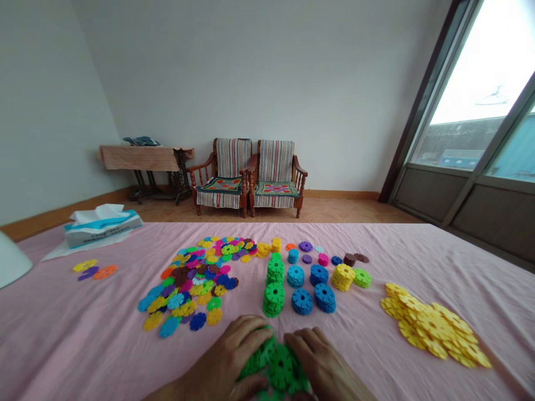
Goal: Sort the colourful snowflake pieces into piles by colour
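Observation:
My left hand (232, 356) and my right hand (320, 359) rest close together at the near edge of the pink-covered table (83, 340). Both curl around a heap of green snowflake discs (278, 365) lying between them; fingers press on the discs. Just beyond stand green stacks (274, 289), blue stacks (313, 289) and a yellow stack (343, 277). A mixed-colour spread of loose discs (194, 284) lies to the left, and a pile of yellow discs (432, 328) to the right.
A tissue box (102, 225) sits at the far left of the table, with a few loose discs (94, 270) near it and a white object (10, 259) at the left edge. Two wooden armchairs (248, 175) and a side table (144, 159) stand against the back wall.

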`<state>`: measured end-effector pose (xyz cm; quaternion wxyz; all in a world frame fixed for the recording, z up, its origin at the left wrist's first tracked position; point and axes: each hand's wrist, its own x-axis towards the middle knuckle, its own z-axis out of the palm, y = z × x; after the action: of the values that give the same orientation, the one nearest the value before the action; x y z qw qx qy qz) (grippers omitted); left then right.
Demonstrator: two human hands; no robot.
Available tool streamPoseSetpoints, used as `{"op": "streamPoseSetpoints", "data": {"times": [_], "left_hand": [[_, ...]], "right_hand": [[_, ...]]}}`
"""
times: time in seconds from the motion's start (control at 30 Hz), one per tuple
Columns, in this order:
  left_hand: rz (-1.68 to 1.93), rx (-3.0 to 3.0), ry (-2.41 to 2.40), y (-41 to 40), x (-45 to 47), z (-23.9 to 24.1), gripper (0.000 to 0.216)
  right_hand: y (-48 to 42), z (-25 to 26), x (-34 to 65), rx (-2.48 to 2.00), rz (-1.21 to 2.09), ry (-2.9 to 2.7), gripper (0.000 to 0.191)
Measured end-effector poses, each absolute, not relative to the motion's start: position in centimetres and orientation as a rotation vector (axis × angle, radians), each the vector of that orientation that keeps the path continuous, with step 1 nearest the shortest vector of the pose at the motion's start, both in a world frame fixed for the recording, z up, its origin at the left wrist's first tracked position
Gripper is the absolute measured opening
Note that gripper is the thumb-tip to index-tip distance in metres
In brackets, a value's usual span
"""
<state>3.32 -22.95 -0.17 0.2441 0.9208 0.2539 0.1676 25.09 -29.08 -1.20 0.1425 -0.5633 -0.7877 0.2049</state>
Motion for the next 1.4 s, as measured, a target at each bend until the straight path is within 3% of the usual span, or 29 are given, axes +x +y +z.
{"op": "streamPoseSetpoints", "data": {"times": [0.17, 0.4, 0.7, 1.03, 1.4], "left_hand": [[0.57, 2.422, 0.794, -22.5, 4.2, -0.4, 0.038], [0.726, 2.421, 0.911, -21.6, 3.8, -0.4, 0.054], [0.863, 2.252, 1.101, -21.1, 3.0, -0.8, 0.023], [0.902, 1.921, 1.079, -20.1, 3.1, -0.9, 0.039], [0.978, 1.79, 1.132, -20.1, 3.1, -0.4, 0.042]], "right_hand": [[-28.6, 1.1, 24.2, -1.683, 0.638, -2.152, 0.051], [-29.2, -0.1, 26.5, -1.548, 0.385, -2.082, 0.055], [-28.6, 0.0, 26.1, -1.634, 0.566, -2.07, 0.056], [-28.3, -0.1, 26.2, -1.575, 0.554, -1.99, 0.037], [-29.4, -1.6, 29.0, -1.534, 0.291, -2.103, 0.048]]}}
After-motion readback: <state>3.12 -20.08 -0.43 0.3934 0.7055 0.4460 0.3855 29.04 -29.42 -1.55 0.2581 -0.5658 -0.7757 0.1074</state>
